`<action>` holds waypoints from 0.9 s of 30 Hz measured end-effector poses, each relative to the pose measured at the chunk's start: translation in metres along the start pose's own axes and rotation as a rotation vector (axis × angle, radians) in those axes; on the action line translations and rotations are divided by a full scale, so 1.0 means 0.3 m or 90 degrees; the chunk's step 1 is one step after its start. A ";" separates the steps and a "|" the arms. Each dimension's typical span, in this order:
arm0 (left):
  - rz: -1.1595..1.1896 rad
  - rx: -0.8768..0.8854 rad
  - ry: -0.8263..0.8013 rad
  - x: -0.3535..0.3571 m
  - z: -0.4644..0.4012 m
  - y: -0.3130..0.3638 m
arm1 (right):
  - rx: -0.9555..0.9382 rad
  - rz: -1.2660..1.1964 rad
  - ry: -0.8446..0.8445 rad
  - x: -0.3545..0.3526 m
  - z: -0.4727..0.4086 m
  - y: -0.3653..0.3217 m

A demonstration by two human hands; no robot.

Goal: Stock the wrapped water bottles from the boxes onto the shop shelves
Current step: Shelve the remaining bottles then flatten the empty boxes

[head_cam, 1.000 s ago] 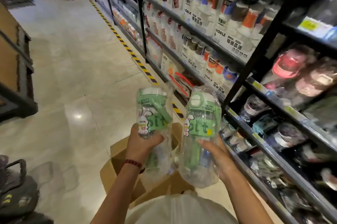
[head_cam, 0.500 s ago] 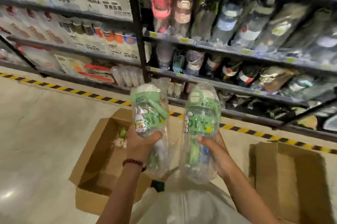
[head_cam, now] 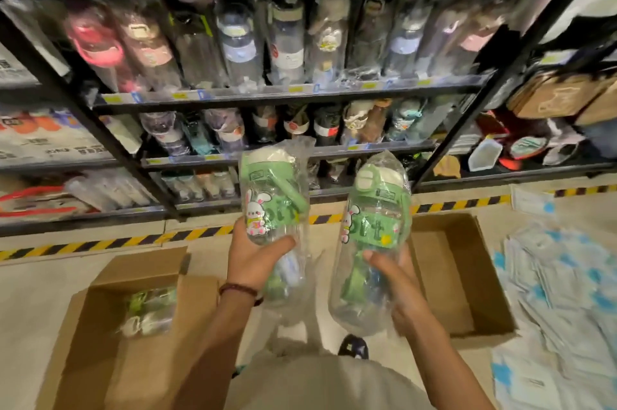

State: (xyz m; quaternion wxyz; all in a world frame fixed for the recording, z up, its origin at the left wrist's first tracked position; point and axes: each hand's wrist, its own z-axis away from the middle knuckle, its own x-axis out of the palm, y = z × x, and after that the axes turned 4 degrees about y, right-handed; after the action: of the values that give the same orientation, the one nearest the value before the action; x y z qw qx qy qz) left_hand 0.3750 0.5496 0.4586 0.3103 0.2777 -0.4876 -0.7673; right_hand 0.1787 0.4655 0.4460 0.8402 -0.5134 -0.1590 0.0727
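Hands up front of shelves: left hand (head_cam: 255,262) grips one plastic-wrapped green-lidded bottle (head_cam: 273,199), right hand (head_cam: 397,279) grips another (head_cam: 374,226). Left brown cardboard box (head_cam: 100,342) holds wrapped bottles (head_cam: 150,309); right cardboard box (head_cam: 467,276) interior unclear.

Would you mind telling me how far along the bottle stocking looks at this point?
Done: the shelves already carry rows of wrapped bottles, and the right box looks empty. In hand: the left hand grips one green wrapped bottle and the right hand grips another, both held short of the shelves. Left: shelving these two, plus the wrapped bottles lying in the left box.
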 end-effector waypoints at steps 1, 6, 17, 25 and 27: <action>0.000 0.003 -0.013 0.079 -0.007 0.014 | -0.007 0.006 0.011 -0.058 -0.019 -0.024; -0.011 0.019 -0.073 0.435 0.007 0.044 | -0.019 0.019 0.092 -0.356 -0.102 -0.134; -0.039 0.057 -0.181 0.814 -0.074 0.193 | -0.041 -0.084 0.204 -0.621 -0.280 -0.313; -0.061 0.139 -0.260 1.029 -0.320 0.396 | -0.085 -0.092 0.203 -0.598 -0.532 -0.452; -0.062 0.171 -0.290 1.078 -0.390 0.490 | -0.105 -0.095 0.206 -0.573 -0.609 -0.528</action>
State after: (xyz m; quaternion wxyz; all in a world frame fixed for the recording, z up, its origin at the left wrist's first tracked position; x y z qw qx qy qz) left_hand 0.2793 0.1920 0.5106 0.1154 0.1598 -0.6283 -0.7526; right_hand 0.0733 0.1899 0.4760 0.8128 -0.5724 -0.0654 -0.0867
